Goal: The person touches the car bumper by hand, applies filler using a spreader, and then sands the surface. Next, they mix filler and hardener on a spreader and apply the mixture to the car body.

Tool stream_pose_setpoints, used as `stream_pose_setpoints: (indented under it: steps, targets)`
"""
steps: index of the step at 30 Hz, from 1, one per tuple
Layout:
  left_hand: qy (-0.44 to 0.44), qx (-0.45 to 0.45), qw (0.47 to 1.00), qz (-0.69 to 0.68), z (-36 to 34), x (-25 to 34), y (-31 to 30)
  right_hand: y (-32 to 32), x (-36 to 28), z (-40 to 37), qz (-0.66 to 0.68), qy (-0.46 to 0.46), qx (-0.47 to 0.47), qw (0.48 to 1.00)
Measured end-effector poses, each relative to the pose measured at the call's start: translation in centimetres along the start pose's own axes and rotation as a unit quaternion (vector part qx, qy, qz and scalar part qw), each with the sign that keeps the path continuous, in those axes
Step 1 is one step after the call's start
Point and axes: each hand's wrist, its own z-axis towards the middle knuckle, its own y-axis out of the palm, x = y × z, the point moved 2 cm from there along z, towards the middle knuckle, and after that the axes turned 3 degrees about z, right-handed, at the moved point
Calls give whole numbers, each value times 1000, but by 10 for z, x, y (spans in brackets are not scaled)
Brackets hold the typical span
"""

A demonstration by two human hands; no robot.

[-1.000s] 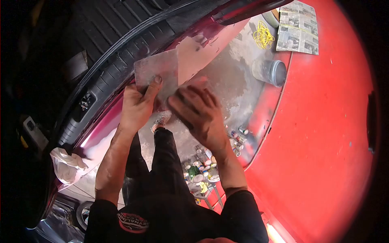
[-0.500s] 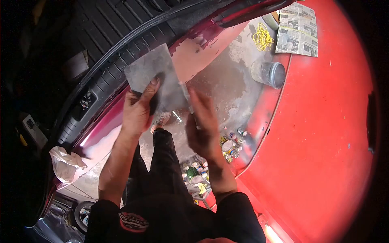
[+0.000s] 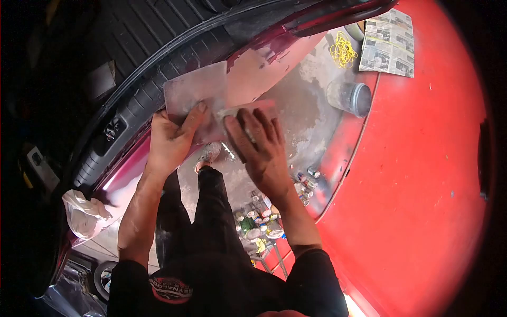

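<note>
My left hand [image 3: 171, 140] grips a flat, cloudy grey-pink square sheet [image 3: 195, 84], its thumb lying on the upper face and its fingers underneath. At the sheet's right edge, my right hand [image 3: 261, 145] holds a pale, flat rectangular piece [image 3: 266, 105], with the fingers spread across its face. This piece overlaps or touches the sheet's edge; I cannot make out its exact kind. Behind both lies a maroon car body panel [image 3: 150, 145] with pale, sanded-looking patches.
The black trunk lining [image 3: 153, 21] fills the upper left. A red painted panel [image 3: 417, 158] covers the right, with newspaper [image 3: 388, 45] on it. A grey bucket [image 3: 348, 98], yellow cord [image 3: 343, 50] and several cans [image 3: 259, 219] stand around. A whitish plastic bag [image 3: 84, 214] sits at left.
My right hand has turned from edge-on to palm-down, so the pale piece now shows its face. The sheet in my left hand has tilted and dropped slightly.
</note>
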Motion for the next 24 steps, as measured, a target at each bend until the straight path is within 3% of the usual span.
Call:
stream_pose_setpoints:
  steps: [2,5,8,11,12,15,17,24]
  targets:
    - [-22,13,999,38,2,-10,-13,11,-2,-2,39,-23,-27,999]
    - [26,91,994,-48,16,-12,-36,27,0,-3,159,-21,-39,986]
    - [-14,39,971,-235,34,-41,-81,47,30,4,77,116,59,989]
    - [-31,-57,968,-241,31,-64,-115,39,40,35,-30,129,125,983]
    - [-34,-35,972,-230,29,-65,-116,44,44,40,-74,143,118,980]
    - [-21,-126,949,-289,33,-65,-118,61,53,57,-182,175,103,962]
    - [-22,-98,959,-266,32,-67,-116,69,54,66,-225,187,98,951]
    - [-16,-110,961,-255,33,-68,-116,85,63,77,-262,199,96,939]
